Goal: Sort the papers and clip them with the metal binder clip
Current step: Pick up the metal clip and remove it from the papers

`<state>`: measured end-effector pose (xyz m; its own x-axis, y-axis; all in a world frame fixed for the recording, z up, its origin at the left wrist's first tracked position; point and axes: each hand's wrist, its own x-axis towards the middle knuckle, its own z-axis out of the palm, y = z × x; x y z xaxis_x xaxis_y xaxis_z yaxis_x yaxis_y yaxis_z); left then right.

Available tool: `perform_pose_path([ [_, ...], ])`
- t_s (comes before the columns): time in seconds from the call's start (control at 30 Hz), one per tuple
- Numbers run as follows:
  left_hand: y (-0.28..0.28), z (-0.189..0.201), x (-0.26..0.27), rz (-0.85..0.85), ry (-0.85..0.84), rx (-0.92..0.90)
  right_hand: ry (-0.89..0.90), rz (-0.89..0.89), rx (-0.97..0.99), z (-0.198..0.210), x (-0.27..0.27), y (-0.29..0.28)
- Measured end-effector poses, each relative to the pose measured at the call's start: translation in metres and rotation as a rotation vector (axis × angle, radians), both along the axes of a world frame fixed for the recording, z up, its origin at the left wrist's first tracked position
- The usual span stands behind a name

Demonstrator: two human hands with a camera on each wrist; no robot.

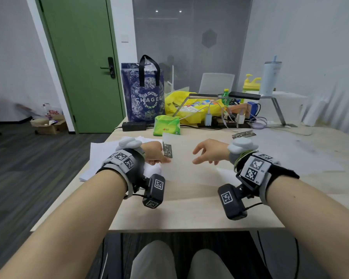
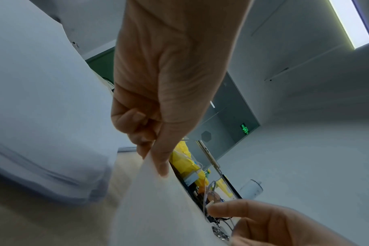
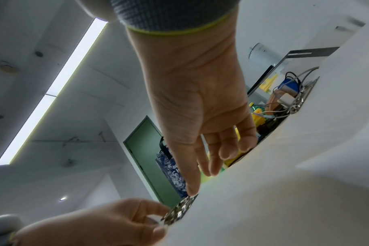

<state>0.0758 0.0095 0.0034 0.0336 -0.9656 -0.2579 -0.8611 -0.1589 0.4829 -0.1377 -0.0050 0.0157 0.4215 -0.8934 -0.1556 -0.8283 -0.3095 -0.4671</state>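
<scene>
My left hand point(image 1: 159, 161) pinches the left edge of a white sheet of paper point(image 1: 189, 170) between thumb and fingers point(image 2: 161, 164), lifting that edge off the table. A patterned metal binder clip point(image 1: 167, 150) sits at the sheet's left edge just beyond those fingers; the clip point(image 3: 179, 211) also shows in the right wrist view. My right hand point(image 1: 201, 158) hovers over the sheet's middle with relaxed, spread fingers point(image 3: 213, 163), holding nothing. A second metal clip point(image 1: 243, 134) lies farther back on the table. A loose stack of white papers point(image 1: 101, 156) lies under my left wrist.
A green tissue pack point(image 1: 166, 125), a black power adapter point(image 1: 133, 126), a blue tote bag point(image 1: 143, 91), a yellow plastic bag point(image 1: 189, 103) and a power strip with cables point(image 1: 224, 119) crowd the far side. A tumbler point(image 1: 269, 79) stands on a raised shelf.
</scene>
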Motion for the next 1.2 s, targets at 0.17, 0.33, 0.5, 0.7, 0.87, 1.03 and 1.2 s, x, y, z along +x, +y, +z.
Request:
perform_pose_path([
  [0.17,0.001,-0.002,0.007,-0.020,-0.060,0.101,0.065,-0.094,0.128,-0.010,-0.014,-0.014],
  [0.33,-0.005,-0.004,0.007,-0.020,-0.221,0.145,0.105,-0.144,0.228,-0.025,-0.017,-0.021],
  [0.5,-0.017,-0.013,0.001,0.064,-0.188,0.108,0.089,-0.173,0.261,-0.031,-0.022,-0.029],
  [0.7,-0.022,-0.014,-0.004,-0.008,-0.379,0.110,0.098,-0.163,0.277,-0.037,-0.028,-0.038],
  [0.87,-0.031,-0.015,-0.001,-0.063,-0.340,0.231,0.196,-0.104,0.309,-0.034,-0.029,-0.045],
  [1.03,-0.039,-0.018,0.017,-0.105,-0.208,0.303,0.204,-0.029,0.316,-0.035,-0.012,-0.052],
  [1.2,-0.042,-0.021,0.027,-0.119,-0.060,0.313,0.202,0.006,0.384,-0.037,-0.001,-0.059],
])
